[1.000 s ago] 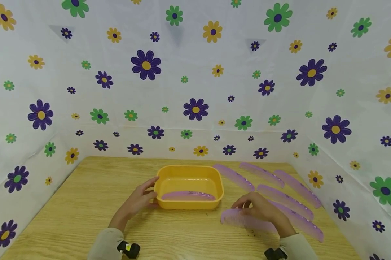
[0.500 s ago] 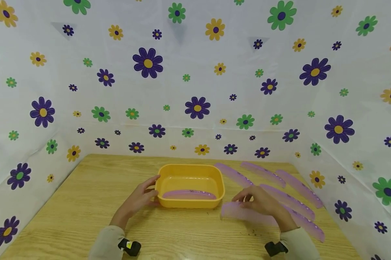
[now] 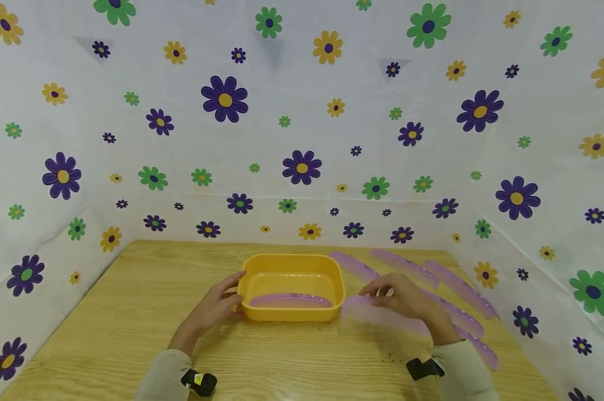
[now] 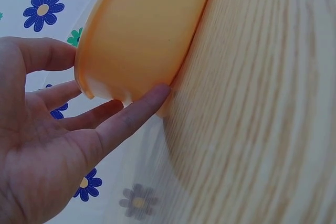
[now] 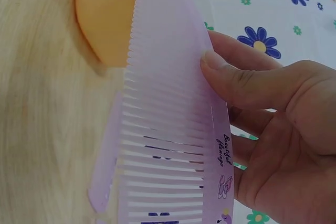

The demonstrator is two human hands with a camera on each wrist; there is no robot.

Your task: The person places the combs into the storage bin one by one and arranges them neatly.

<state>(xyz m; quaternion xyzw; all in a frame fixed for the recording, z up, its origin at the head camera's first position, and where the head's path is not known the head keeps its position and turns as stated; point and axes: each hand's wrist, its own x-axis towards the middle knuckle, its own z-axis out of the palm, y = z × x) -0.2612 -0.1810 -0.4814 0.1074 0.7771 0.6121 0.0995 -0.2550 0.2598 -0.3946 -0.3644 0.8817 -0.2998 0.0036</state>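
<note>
A lilac comb (image 3: 364, 312) is lifted over the table at the tub's right side, teeth downward. My right hand (image 3: 407, 301) pinches its spine between thumb and fingers; in the right wrist view, print and a small flamingo picture show along the spine of the comb (image 5: 173, 77). The yellow plastic tub (image 3: 292, 315) stands upright on the table, with a similar comb (image 3: 292, 301) lying inside along the front wall. At the tub's left end, my left hand (image 3: 214, 303) rests its fingertips against the wall and rim, the thumb (image 4: 152, 98) low near the base.
Several more lilac combs lie on the wooden table (image 3: 156, 295) to the right, among them a far comb (image 3: 404, 266) and a rightmost comb (image 3: 459, 287). Dark specks (image 3: 391, 356) dot the wood near the right wrist. Flower-printed white sheeting (image 3: 262, 139) surrounds the table.
My right hand has raised the comb off the table and moved it slightly away from me, up beside the tub's right end. The left hand and tub hold their places.
</note>
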